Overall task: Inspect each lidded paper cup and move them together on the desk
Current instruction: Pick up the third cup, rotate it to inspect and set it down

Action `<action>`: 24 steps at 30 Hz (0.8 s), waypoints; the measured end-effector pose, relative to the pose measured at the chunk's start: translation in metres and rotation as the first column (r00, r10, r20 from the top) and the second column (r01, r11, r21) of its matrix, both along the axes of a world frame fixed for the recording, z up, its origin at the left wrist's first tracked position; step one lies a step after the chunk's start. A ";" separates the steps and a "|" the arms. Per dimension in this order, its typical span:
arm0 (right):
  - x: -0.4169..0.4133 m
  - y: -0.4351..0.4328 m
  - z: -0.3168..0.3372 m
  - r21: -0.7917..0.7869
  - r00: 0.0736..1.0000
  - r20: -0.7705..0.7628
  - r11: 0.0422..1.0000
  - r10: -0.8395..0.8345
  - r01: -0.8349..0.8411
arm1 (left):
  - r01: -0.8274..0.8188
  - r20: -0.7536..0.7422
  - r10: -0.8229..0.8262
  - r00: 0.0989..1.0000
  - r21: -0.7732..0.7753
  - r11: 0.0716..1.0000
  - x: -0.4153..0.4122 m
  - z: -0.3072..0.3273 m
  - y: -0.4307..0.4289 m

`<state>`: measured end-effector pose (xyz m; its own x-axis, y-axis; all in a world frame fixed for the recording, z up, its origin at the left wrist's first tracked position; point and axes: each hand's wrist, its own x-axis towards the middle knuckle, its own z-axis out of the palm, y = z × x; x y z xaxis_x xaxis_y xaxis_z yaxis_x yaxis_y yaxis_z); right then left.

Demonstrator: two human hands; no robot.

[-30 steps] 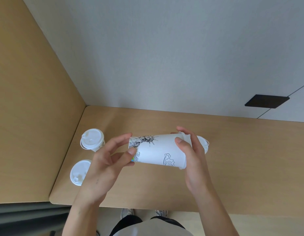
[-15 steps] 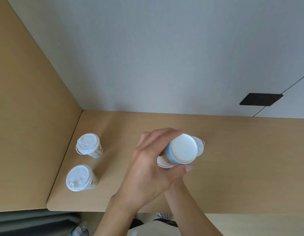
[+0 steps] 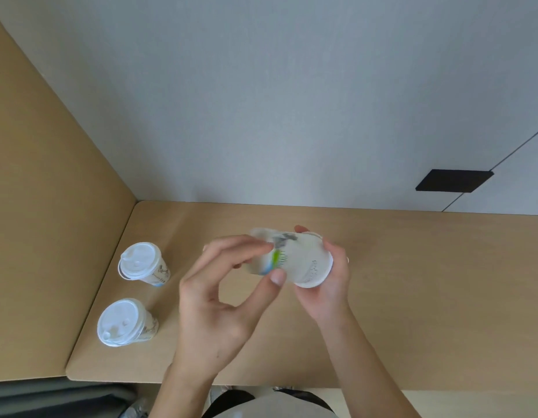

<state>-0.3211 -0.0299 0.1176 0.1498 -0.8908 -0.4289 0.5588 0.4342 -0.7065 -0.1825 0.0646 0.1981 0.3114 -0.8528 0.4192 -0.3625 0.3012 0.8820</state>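
Observation:
A white paper cup (image 3: 298,260) with black drawings and a green-blue mark lies on its side in the air above the desk (image 3: 427,282), blurred by motion. My right hand (image 3: 328,285) grips its lid end from the right. My left hand (image 3: 222,294) pinches its base end between thumb and fingertips. Two other lidded white cups stand upright at the desk's left end: the far cup (image 3: 144,265) and the near cup (image 3: 124,322), close to each other.
A tan side panel (image 3: 44,206) walls the desk's left end and a grey wall (image 3: 276,101) runs behind it. A black rectangle (image 3: 453,180) is on the wall at right. The desk's front edge lies just below my wrists.
The held cup has turned from pointing its base at the camera to lying sideways again. My left hand has shifted from over the cup to its left end.

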 end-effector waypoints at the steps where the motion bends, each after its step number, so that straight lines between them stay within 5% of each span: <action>1: -0.004 -0.005 0.007 -0.010 0.999 0.002 0.999 0.040 -0.040 | -0.014 -0.032 0.015 0.999 0.029 0.999 -0.003 -0.003 -0.002; 4: -0.008 -0.013 0.019 -0.056 0.946 -0.324 0.998 0.003 -0.022 | -0.023 -0.070 0.037 0.997 0.193 0.981 -0.016 -0.016 -0.012; 8: -0.005 -0.011 0.027 -0.117 0.890 -0.456 0.991 0.003 -0.063 | -0.065 0.006 0.066 0.998 0.302 0.951 -0.035 -0.044 -0.021; 14: 0.002 -0.012 0.011 -0.080 0.838 -0.522 0.969 0.158 -0.233 | -0.191 -0.063 0.230 0.971 0.370 0.909 -0.036 -0.072 -0.019; 24: 0.074 -0.015 -0.031 -0.065 0.708 -0.624 0.882 0.329 -0.467 | -0.254 -0.416 0.501 0.759 0.519 0.816 0.037 -0.109 -0.019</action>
